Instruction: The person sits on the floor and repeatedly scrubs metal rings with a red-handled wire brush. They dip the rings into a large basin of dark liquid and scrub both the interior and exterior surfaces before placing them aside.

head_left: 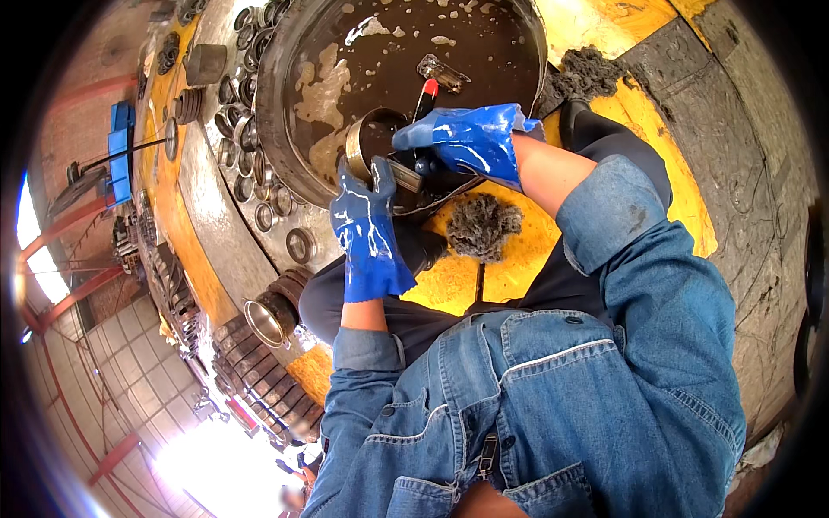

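Both my hands wear wet blue rubber gloves. My left hand [367, 211] grips the lower edge of a metal ring [354, 147], tilted over the near rim of a round metal basin [275, 112]. Closed around a black-handled tool with a red end [425, 101] is my right hand [466, 142]. The tool's lower part meets the ring's near side, but my glove hides most of it, so its kind is unclear. Dark, foam-flecked liquid [397, 65] fills the basin. In it, just beyond the red end, lies a small brownish block-like object [443, 72].
Several metal rings [246, 134] crowd the surface left of the basin, and one ring [300, 245] lies nearer. A larger metal ring [269, 319] stands by my left knee. Grey fibre wads [484, 226] rest on yellow board [527, 250]. Dark grey sheeting [691, 104] lies right.
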### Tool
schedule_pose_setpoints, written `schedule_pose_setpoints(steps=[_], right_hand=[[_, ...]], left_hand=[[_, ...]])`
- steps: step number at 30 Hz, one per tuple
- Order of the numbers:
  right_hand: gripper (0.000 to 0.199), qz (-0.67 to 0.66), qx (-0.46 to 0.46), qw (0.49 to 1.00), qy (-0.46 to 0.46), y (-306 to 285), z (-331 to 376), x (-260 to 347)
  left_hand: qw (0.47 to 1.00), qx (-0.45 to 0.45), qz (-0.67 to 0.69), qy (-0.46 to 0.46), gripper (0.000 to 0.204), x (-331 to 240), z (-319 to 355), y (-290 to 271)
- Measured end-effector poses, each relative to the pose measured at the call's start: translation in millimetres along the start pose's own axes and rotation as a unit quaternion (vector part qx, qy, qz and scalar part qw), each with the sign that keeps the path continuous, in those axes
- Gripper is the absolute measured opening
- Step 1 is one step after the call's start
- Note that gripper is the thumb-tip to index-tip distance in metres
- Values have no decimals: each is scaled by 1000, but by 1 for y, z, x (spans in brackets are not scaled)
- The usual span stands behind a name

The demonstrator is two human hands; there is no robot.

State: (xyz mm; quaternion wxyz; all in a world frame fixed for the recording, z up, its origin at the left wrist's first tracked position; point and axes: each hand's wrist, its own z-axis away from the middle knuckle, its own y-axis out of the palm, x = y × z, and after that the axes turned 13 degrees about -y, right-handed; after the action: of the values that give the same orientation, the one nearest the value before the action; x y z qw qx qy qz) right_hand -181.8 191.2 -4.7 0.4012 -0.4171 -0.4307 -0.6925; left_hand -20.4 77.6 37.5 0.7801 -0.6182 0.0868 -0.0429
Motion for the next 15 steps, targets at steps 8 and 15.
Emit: schedule_pose_setpoints(steps=[8,15], right_hand=[[40,462,24,885,-58,32,-46,-20],[28,335,-7,935,-111,16,-24,-14]], left_hand=[[969,164,-146,113,66,-35,-117,-20],[986,96,-99,95,70,-41,-80,-20]])
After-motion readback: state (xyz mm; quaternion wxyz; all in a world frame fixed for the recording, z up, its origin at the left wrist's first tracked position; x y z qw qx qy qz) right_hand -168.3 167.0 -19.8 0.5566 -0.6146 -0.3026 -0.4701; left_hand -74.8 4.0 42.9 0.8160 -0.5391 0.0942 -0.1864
